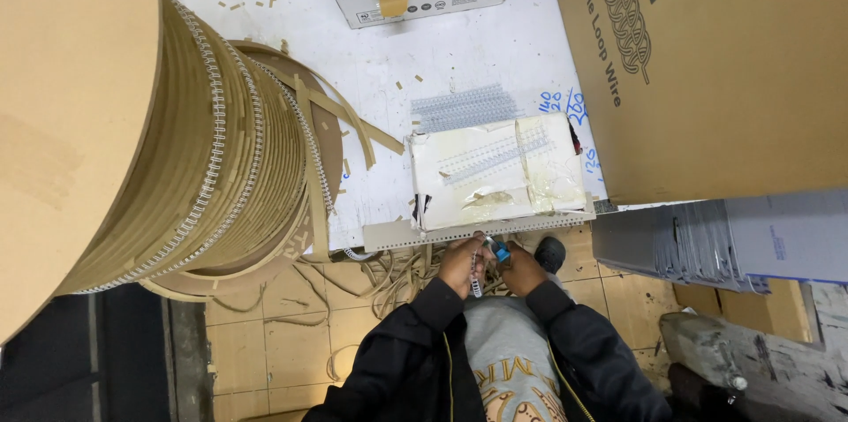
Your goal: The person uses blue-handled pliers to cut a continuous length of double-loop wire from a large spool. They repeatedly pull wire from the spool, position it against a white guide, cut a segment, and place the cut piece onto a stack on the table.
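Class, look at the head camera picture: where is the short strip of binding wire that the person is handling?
The wire strip hangs low in the centre of the head view, held in the left hand beside the right hand, just below the grey table edge.

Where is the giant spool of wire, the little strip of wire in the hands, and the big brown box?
Big wire spool (pixel 190 148), head view, on its wound edge.
Short wire strip (pixel 477 285), head view, on its lower end below the left hand.
Large brown cardboard box (pixel 742 69), head view, on its broad side.
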